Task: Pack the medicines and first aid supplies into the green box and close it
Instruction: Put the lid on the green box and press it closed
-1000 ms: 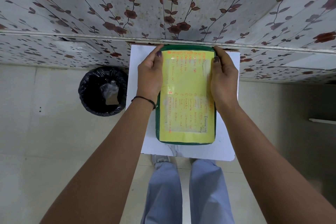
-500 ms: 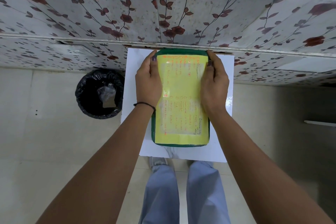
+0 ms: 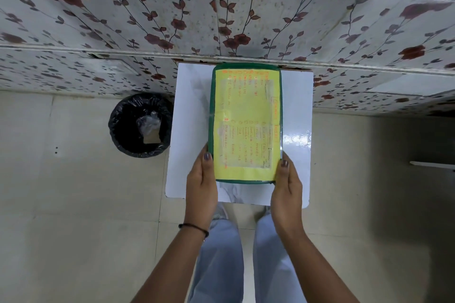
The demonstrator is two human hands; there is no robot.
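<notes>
The green box (image 3: 245, 181) lies shut on a small white table (image 3: 189, 130), its lid covered by a yellow sheet with orange writing. My left hand (image 3: 201, 181) presses against the box's near left corner, thumb on the lid edge. On the near right corner rests my right hand (image 3: 286, 183), thumb up along the side. No medicines or supplies are visible; the lid hides the inside.
A black-lined waste bin (image 3: 140, 125) with some rubbish stands on the floor left of the table. A floral-papered wall (image 3: 221, 19) runs right behind the table. Tiled floor surrounds it; my legs stand just below the table's near edge.
Both hands have slid from the far end of the lid down its sides to the near corners. The box has stayed in place.
</notes>
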